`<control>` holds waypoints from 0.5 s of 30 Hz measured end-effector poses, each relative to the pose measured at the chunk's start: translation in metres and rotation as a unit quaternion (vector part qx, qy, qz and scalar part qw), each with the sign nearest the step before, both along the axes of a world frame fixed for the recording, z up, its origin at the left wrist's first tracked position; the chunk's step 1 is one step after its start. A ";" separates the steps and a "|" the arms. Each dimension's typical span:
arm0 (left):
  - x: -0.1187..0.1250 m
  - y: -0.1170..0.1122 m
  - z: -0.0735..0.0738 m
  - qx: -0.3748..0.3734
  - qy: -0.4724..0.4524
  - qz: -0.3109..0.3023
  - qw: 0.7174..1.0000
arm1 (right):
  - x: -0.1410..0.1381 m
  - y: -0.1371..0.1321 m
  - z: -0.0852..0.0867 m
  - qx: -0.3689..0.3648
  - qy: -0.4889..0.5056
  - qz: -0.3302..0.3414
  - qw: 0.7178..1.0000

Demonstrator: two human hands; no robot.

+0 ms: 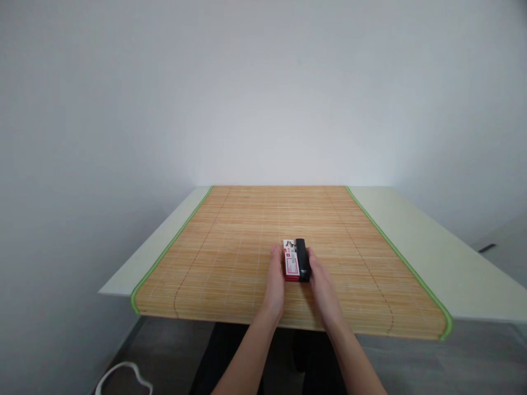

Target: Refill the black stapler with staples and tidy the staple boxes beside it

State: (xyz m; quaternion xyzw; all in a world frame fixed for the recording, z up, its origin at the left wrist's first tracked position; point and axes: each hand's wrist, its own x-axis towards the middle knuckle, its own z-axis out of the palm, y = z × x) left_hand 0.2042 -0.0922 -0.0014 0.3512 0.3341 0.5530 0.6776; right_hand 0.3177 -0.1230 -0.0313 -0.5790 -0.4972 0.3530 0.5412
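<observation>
A small red-and-white printed box (292, 264), perhaps a stack of them, lies side by side with what looks like a black stapler (303, 260) near the front middle of the bamboo mat (239, 236). My left hand (276, 280) presses against the box's left side, fingers together and pointing away from me. On the opposite side, my right hand (322, 282) is closed in against the black stapler. The pair is held between my two palms. The undersides of both things and some fingertips are hidden.
The mat, with green edging (395, 249), covers the middle of a white table (444, 269) and droops over its front edge. A white wall (272, 93) stands behind. A white cable (123, 366) is at lower left, and a dark thin object (487, 248) beyond the table's right side.
</observation>
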 end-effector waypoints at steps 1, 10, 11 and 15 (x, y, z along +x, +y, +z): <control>0.002 -0.001 0.000 0.005 -0.008 -0.005 1.000 | -0.004 0.002 0.001 -0.011 0.021 -0.004 1.000; -0.010 0.002 -0.003 0.021 0.050 -0.020 0.998 | 0.004 -0.006 0.010 -0.009 -0.095 0.054 0.994; -0.015 0.003 -0.003 0.028 0.067 -0.023 0.997 | 0.011 -0.007 0.011 0.001 -0.151 0.066 0.986; -0.027 0.009 -0.002 0.037 0.121 -0.018 0.992 | 0.034 0.002 0.011 -0.006 -0.357 0.082 0.930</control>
